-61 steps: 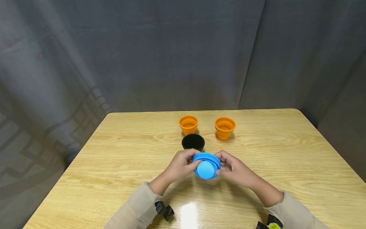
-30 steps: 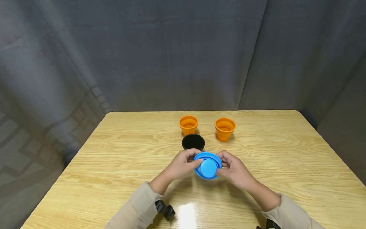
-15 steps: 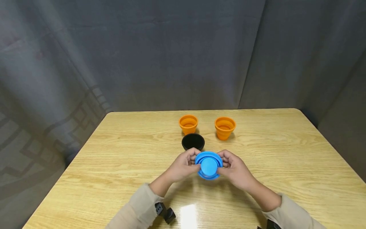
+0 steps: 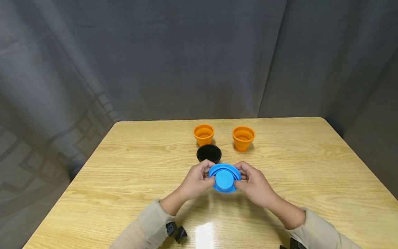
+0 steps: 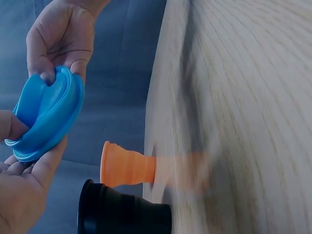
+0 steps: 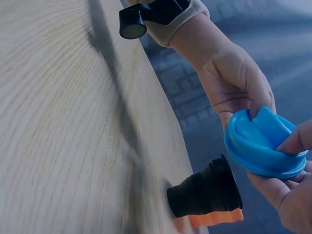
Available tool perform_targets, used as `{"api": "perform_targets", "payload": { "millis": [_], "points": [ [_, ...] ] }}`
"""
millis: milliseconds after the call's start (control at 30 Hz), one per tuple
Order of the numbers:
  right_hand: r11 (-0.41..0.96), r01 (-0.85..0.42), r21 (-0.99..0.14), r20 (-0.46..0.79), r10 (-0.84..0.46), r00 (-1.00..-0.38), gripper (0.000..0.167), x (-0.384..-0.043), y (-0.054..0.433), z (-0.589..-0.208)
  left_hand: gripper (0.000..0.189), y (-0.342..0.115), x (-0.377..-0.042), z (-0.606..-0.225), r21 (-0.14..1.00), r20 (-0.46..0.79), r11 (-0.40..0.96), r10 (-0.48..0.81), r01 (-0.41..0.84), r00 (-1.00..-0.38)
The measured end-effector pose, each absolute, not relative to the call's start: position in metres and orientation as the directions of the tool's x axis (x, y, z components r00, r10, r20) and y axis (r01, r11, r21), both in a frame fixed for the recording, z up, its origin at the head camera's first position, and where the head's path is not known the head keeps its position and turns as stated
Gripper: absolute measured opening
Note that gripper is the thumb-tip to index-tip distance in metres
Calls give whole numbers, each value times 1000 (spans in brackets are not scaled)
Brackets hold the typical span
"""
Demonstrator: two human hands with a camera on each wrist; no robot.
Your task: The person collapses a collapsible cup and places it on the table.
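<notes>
A blue collapsible cup [image 4: 224, 179], folded nearly flat with its round base facing me, is held above the table between both hands. My left hand [image 4: 196, 180] pinches its left side, thumb on the folded rings and fingers behind. On the opposite side my right hand [image 4: 255, 183] grips it the same way. In the left wrist view the blue cup [image 5: 48, 114] shows its wall bent inward where the thumbs press. The right wrist view shows the cup [image 6: 263, 141] clear of the wooden surface, its rim ring curving round the pushed-in middle.
Just beyond my left hand stands a black collapsible cup [image 4: 209, 154], expanded and upright. Two orange collapsible cups stand expanded farther back, one on the left [image 4: 203, 134] and one on the right [image 4: 243, 138]. All rest on the wooden table [image 4: 140, 155], with a grey curtain [image 4: 186, 62] behind.
The blue cup has turned in my hands, its base now facing me more squarely. My left thumb has shifted from over the base to the cup's left edge. The other cups stay put.
</notes>
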State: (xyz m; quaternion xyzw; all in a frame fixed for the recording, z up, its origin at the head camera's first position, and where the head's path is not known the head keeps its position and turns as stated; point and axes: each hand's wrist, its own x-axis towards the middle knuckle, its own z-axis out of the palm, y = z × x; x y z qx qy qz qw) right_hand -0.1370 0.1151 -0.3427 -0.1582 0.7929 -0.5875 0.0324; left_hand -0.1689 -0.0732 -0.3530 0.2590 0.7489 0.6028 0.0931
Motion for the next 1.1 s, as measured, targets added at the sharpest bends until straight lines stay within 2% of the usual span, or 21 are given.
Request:
{"api": "perform_targets", "payload": {
  "millis": [200, 567, 833, 1000, 1100],
  "points": [
    [274, -221, -936, 145, -274, -951, 24, -138, 117, -343, 20, -77, -171, -355, 940, 201, 135, 526, 315, -826],
    [204, -182, -962, 85, -409, -909, 30, -136, 129, -344, 22, -91, -176, -354, 961, 128, 100, 662, 256, -739],
    [205, -193, -960, 82, -452, -888, 36, -140, 130, -346, 26, -96, -179, -355, 969, 30, 168, 655, 183, -755],
    [252, -189, -949, 61, -442, -895, 40, -140, 132, -347, 25, -96, -179, -353, 966, 15, 179, 687, 189, -726],
    [257, -172, -951, 48, -425, -904, 38, -140, 131, -347, 24, -96, -179, -350, 967, 17, 175, 684, 186, -729]
  ]
}}
